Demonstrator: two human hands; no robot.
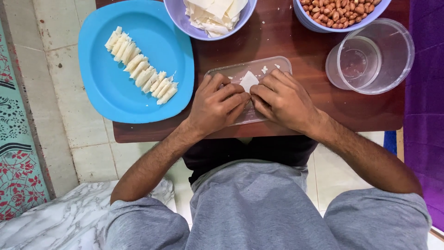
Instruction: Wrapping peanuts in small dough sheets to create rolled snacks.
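Fingertips of both hands meet over the middle of the table, pressed in close and pinching a small white wrapper piece [249, 81] between them. That left hand [216, 104] curls in from one side, the right hand [283, 99] from the other, knuckles up, thumbs tucked under where they cannot be seen. The white piece pokes up as a little triangle just above the fingertips, and it sits on a clear rectangular plastic lid [259, 68] lying flat on the dark wooden table [296, 51]. A few white crumbs are scattered on that lid.

Look to the person's left: a blue plate [99, 88] hangs partly over the table edge, carrying a diagonal row of rolled white pieces [141, 71], packed side by side and touching. Up top, a lilac bowl [180, 14] holds a loose heap of flat white sheets [213, 15], just beyond the lid. To the right of it, another bowl [319, 25] is full of brown peanuts [340, 9]. Beside the right hand, a clear round container [377, 58] lies tipped on its side, its mouth open toward the camera, well clear of the fingers.

Below the table edge, grey-trousered knees and a pale tiled floor [60, 60]; a patterned rug [16, 139] runs along the far left.
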